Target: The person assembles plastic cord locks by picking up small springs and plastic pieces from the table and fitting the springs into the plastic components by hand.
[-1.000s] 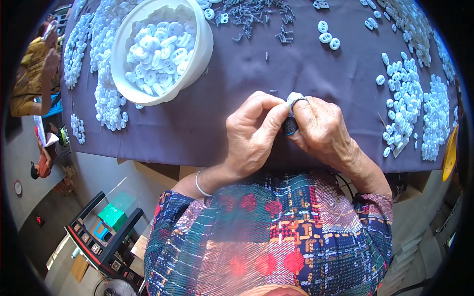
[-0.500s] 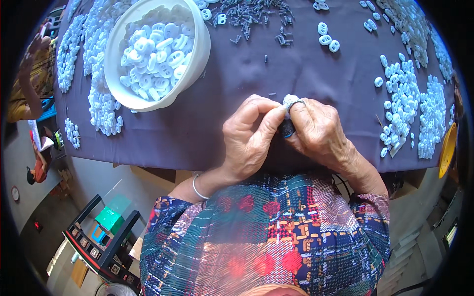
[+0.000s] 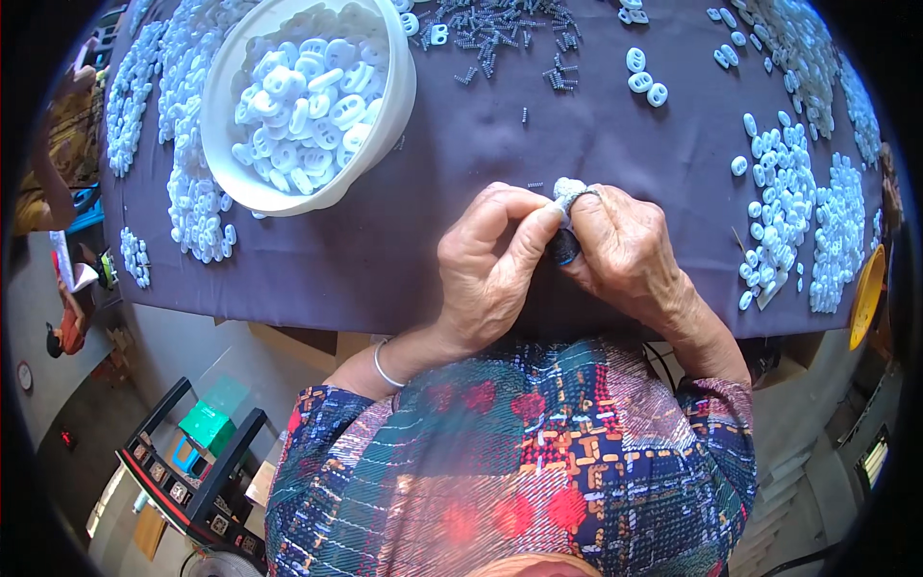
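My left hand [image 3: 495, 264] is closed in a pinch, its thumb and forefinger tips meeting my right hand's fingers. The small thing between the tips is too hidden to name. My right hand [image 3: 620, 240] is also closed, with a whitish wrap [image 3: 571, 189] on one finger and a black cover [image 3: 564, 247] with a blue edge by its thumb. A small metal spring [image 3: 536, 184] lies on the cloth just beyond my fingertips. Another spring [image 3: 525, 115] lies farther off. Three white oval cord-lock pieces [image 3: 641, 83] with two holes sit beyond my right hand.
A white tub [image 3: 409, 106] full of white oval pieces stands at left on the dark tablecloth [image 3: 317, 255]. Springs [image 3: 490, 29] are heaped at the far middle. White pieces [image 3: 197, 197] spread along the left, more [image 3: 784, 178] at right. A yellow dish [image 3: 868, 298] is at the right edge.
The whole view has shifted slightly. Both hands stay pressed together at the same place, with only very small finger movement.
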The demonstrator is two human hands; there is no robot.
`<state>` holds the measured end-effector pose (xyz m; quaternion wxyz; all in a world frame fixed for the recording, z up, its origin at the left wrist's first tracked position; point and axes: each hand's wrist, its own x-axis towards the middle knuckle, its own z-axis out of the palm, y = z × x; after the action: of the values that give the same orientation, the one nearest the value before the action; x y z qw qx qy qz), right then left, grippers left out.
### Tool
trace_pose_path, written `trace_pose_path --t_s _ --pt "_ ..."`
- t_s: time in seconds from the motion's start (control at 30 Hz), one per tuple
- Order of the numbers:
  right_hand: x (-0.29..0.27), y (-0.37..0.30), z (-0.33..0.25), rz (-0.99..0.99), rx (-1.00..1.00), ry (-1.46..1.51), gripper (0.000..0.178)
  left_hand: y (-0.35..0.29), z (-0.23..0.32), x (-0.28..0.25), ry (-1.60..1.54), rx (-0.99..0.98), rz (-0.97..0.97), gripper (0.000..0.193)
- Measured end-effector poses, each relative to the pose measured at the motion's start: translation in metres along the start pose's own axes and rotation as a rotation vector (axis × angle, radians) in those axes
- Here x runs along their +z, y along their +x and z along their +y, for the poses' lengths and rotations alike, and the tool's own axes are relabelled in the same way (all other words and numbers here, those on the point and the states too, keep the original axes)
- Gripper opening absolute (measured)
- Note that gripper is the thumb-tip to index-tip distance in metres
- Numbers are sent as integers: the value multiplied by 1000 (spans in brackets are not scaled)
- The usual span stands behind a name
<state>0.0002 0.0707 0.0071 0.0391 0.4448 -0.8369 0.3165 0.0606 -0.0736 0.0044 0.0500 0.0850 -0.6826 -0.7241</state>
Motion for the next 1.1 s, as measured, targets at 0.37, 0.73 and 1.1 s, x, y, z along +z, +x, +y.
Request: trace_pose_path --t_s 0.37,0.73,1.1 --pt "-1 -1 1 -17 15 67 30 1 0 1 -18 6 7 8" --pt "-23 4 12 -32 240 609 11 1 3 -1 -106 -136 -111 16" --pt "-19 -2 7 -10 535 885 11 2 3 1 -74 -116 -126 16"
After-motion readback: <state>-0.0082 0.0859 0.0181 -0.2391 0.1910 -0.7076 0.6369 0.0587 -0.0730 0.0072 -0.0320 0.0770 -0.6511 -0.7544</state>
